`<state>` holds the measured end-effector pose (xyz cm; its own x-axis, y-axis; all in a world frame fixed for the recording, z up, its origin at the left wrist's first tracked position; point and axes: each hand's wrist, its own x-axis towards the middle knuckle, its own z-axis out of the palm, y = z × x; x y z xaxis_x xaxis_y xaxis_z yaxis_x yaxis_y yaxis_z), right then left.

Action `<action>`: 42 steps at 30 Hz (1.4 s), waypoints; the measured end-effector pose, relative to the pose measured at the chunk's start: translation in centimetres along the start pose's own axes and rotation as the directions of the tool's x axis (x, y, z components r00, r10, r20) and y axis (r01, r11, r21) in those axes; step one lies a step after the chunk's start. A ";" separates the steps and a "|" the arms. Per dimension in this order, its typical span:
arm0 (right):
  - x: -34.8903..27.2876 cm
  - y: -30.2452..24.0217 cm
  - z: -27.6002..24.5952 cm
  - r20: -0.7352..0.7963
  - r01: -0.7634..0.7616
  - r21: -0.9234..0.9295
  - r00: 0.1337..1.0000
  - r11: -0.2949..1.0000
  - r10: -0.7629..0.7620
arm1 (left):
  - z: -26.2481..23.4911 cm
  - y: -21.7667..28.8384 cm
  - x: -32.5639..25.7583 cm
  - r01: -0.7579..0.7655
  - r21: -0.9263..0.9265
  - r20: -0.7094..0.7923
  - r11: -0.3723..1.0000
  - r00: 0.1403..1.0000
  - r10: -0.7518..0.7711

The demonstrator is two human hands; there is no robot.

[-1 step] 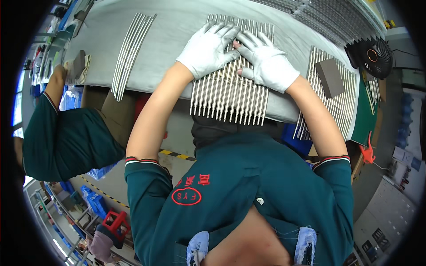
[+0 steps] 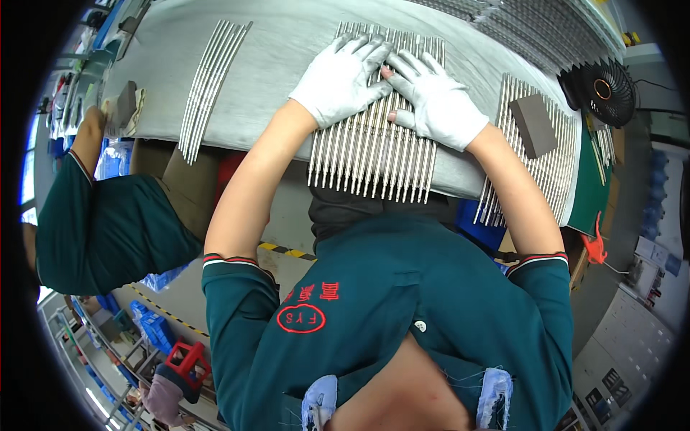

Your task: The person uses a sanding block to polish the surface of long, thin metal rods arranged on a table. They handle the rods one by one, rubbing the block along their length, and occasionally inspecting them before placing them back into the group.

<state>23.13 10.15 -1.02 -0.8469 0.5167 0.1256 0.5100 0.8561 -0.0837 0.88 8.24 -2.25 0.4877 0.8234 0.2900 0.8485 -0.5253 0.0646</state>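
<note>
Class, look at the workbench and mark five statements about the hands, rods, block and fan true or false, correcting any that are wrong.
1. The left hand and right hand lie on the middle rods. True.
2. Every fingertip of the right hand is covered. False: bare fingertips show.
3. A dark block lies on the right-hand rods. True.
4. The middle rods reach past the near edge of the table. True.
5. The fan stands at the table's left end. False: the black fan is at the right.

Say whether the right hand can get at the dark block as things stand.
Likely yes: the right hand rests spread on the middle rods, and the dark block lies uncovered atop the right-hand rods, to the right of that forearm.
</note>
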 end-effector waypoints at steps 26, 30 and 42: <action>2.2 -1.6 0.4 -0.032 0.032 0.021 0.999 0.999 -0.032 | -1.5 -1.2 -1.6 0.080 0.044 0.052 0.996 0.995 -0.082; 0.8 -0.3 -0.2 -0.001 0.021 0.027 1.000 0.999 -0.021 | -1.1 0.8 -0.4 0.142 -0.042 0.069 0.989 0.988 -0.139; 4.9 3.7 2.0 -0.281 -0.361 0.116 0.882 0.925 0.379 | 2.8 -2.9 5.1 0.092 -0.249 -0.146 0.964 0.980 -0.132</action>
<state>20.59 15.88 -2.73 -0.5112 0.7819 0.3569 0.7599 0.6052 -0.2373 1.50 14.56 -3.62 0.3364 0.8451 0.4155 0.8117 -0.4839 0.3270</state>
